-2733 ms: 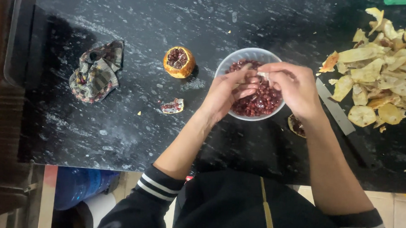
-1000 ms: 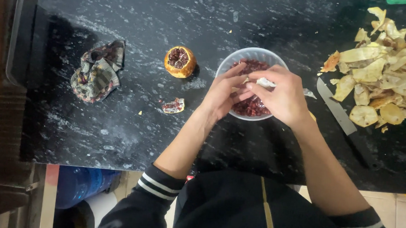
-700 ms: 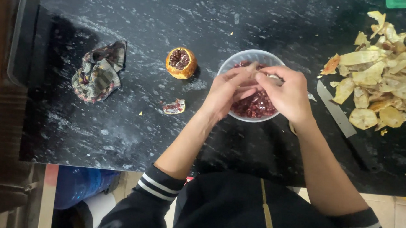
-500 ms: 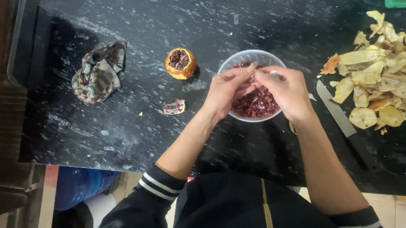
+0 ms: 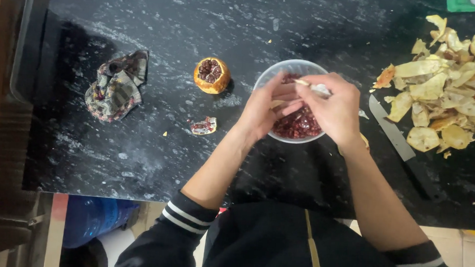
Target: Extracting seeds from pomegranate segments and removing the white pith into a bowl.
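A white bowl (image 5: 274, 76) of dark red pomegranate seeds (image 5: 301, 125) stands on the black speckled counter. Both my hands hover over it. My left hand (image 5: 264, 108) and my right hand (image 5: 334, 105) together pinch a pale piece of pomegranate rind (image 5: 304, 83) above the seeds. A cut pomegranate half (image 5: 212, 74) sits to the left of the bowl, seeds facing up. A small rind fragment with seeds (image 5: 203, 126) lies below it.
A heap of yellow pomegranate peels (image 5: 447, 89) covers the right of the counter. A knife (image 5: 402, 148) lies beside it, blade toward the bowl. A crumpled patterned cloth (image 5: 117, 85) lies at the left. A blue bottle (image 5: 92, 220) stands below the counter edge.
My hands have kept working over the bowl, shifting slightly; the fingers now meet on the pale rind piece near the bowl's top. The other things have not moved.
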